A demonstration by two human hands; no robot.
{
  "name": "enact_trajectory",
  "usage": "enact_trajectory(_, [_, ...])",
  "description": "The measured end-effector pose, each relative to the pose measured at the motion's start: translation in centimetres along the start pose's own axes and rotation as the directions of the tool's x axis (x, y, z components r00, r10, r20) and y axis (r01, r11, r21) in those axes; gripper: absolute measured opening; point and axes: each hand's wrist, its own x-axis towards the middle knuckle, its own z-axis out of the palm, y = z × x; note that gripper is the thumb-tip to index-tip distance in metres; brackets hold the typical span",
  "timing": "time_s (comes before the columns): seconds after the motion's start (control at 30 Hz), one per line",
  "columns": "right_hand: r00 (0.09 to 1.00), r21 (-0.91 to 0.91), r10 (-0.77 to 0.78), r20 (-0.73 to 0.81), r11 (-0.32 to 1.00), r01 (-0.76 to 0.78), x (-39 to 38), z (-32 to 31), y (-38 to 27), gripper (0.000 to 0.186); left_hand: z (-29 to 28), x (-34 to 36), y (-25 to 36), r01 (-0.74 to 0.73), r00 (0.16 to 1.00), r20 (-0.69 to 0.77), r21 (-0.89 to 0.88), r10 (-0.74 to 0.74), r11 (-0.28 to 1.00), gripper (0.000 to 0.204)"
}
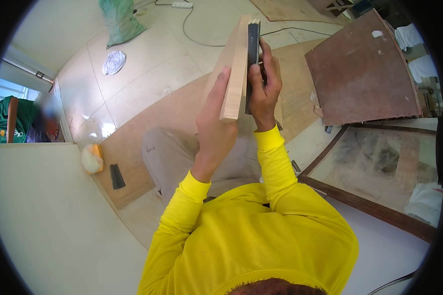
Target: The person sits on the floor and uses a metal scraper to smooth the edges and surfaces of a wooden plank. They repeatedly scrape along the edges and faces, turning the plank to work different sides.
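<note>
A pale, thick wooden board (235,86) stands on edge in front of me, its narrow side facing up. My left hand (215,128) grips it from the left, fingers stretched along its broad face and the thumb side out of sight. Against the board's right side lies a narrow, dark-faced sanding block (253,44). My right hand (266,93) is closed around that block, with the thumb on its near side and the fingers along its right. The block's face towards the board is hidden. Below the board are my knees in light trousers.
Thin wooden sheet (133,147) covers the floor; a dark strip (117,177) and an orange-and-white bundle (92,159) lie left. Further off are a green bag (119,24) and a cable (184,29). A brown panel (364,73) and framed pane (359,152) stand right. A person (15,120) crouches far left.
</note>
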Motion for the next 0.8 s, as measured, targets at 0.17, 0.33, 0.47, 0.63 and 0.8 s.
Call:
enact_trajectory(0.17, [0.999,-0.057,0.051,-0.011,0.997,-0.051,7.4,1.2,-0.2,0.054,-0.1,0.8,-0.4,-0.020,1.000,0.014,0.031,0.020,0.999,0.081])
enact_trajectory(0.33, [0.988,-0.013,-0.154,0.009,0.988,0.154,4.0,0.4,-2.8,0.054,-0.3,1.2,-0.5,0.012,1.000,0.005,0.010,-0.012,1.000,0.088])
enact_trajectory(0.47, [0.994,-0.093,0.106,0.010,0.990,-0.105,6.4,1.6,1.2,0.056,-0.8,1.1,-0.2,0.018,1.000,0.004,0.020,-0.018,1.000,0.084])
enact_trajectory(0.63, [0.971,-0.019,0.185,-0.151,0.982,-0.190,9.1,1.7,6.6,0.054,-1.1,1.2,-0.5,-0.013,1.000,0.001,0.093,0.013,0.996,0.078])
enact_trajectory(0.8, [0.979,0.003,0.165,-0.121,0.986,-0.166,4.8,0.2,5.1,0.053,-1.1,1.3,-0.5,0.061,0.998,-0.012,-0.027,-0.061,0.998,0.077])
